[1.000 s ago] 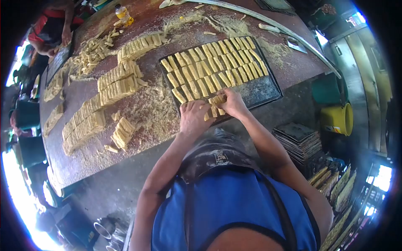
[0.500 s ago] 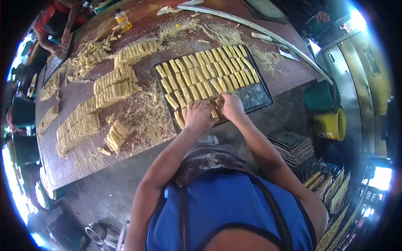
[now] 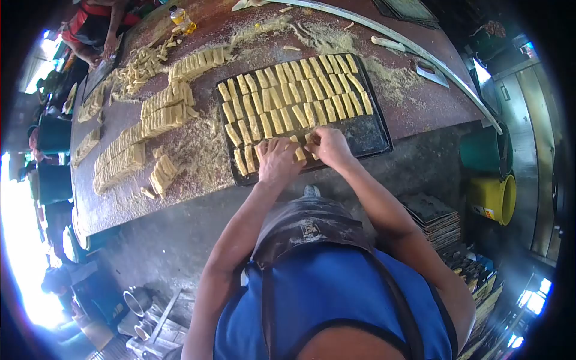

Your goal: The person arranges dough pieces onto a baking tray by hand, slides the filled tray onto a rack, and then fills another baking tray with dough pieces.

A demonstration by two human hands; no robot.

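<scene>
A black baking tray lies at the table's near edge, holding rows of pale yellow dough sticks. Over its nearest row, my left hand has its fingers curled down around a dough stick by its thumb side; the fingertips are partly hidden. Close to its right, my right hand pinches another dough stick between thumb and fingers, just above the tray. Bare dark tray surface shows to the right of that hand.
Stacked cut dough strips and loose scraps cover the floury table at left. Behind the tray are a long pale bar, a metal scraper and a yellow bottle. A co-worker's hand is at the far left.
The view has shifted slightly. My right hand has turned inward with its dough stick beside the nearest row, and my left hand stays low over that row.
</scene>
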